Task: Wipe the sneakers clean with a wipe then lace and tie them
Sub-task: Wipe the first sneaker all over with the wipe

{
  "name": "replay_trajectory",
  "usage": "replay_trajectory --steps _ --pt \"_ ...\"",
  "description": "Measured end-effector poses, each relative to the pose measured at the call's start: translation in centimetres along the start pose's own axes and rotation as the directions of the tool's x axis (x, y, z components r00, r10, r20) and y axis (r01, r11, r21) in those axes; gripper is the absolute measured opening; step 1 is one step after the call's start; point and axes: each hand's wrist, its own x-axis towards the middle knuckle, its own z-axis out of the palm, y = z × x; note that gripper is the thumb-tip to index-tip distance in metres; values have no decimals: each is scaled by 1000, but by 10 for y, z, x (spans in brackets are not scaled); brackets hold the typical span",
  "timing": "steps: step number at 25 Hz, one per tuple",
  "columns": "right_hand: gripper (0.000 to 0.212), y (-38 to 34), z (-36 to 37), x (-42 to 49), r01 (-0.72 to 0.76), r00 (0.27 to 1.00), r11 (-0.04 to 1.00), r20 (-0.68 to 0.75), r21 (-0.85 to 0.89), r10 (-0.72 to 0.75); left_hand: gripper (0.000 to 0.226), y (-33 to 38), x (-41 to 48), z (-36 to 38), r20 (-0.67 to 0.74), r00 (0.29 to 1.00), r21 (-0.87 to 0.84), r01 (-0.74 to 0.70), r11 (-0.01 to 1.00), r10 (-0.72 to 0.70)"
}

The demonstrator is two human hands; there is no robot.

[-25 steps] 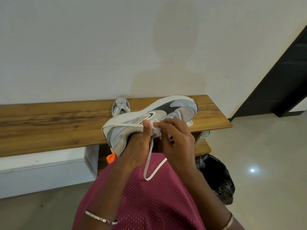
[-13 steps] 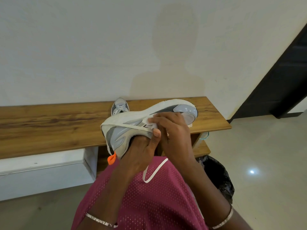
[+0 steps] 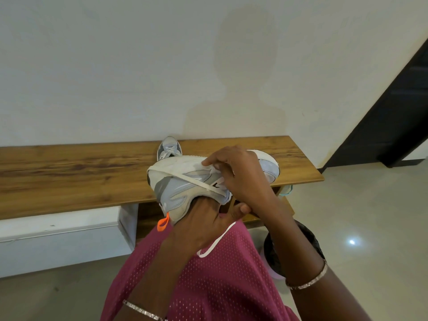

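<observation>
Grey sneaker [image 3: 185,188] in hand, lacing not finished

Grey and white, the sneaker is held on its side just in front of the front edge of the bench [image 3: 69,172], above the lap; the left hand [image 3: 201,221] carries it from below, fingers gone into the opening and thumb outside, so it grasps the shoe; the right hand [image 3: 243,174] lies over the side towards the toe, fingers bent, index tip on the rim of the sole; whether it pinches a wipe or the lace I cannot tell. One white lace [image 3: 196,183] runs slack across the side and a loop of it hangs over the lap; lacing and tying of this shoe look undone, and wiping may be under way or over. A second sneaker [image 3: 169,148] stands at the bench's back edge by the wall; its lace looks threaded, though a knot is too small to see. Open room lies leftward along the bench top; a black-lined bin [image 3: 301,242] stands near the bench's right end, close by the right forearm, so that side is tighter.
</observation>
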Motion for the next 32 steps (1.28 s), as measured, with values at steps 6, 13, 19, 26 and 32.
replay_trajectory --steps 6,13,19,26,32 --pt "27 32 -21 3 -105 994 976 14 -193 109 81 -2 -4 -1 21 999 90 48 995 -50" --pt "31 30 -18 2 -162 986 960 -76 -228 148 68 6 -3 -12 63 992 121 100 988 -108" --pt "39 3 26 12 46 996 990 82 -136 -35 53 2 -5 -5 59 997 193 44 980 -56" --pt "30 63 -30 -11 -204 972 942 -169 -266 162 76 -8 -2 -4 72 977 101 195 976 -203" --pt "24 86 -17 -41 -363 875 924 -385 -120 293 52 -9 3 -13 18 981 74 189 979 -191"
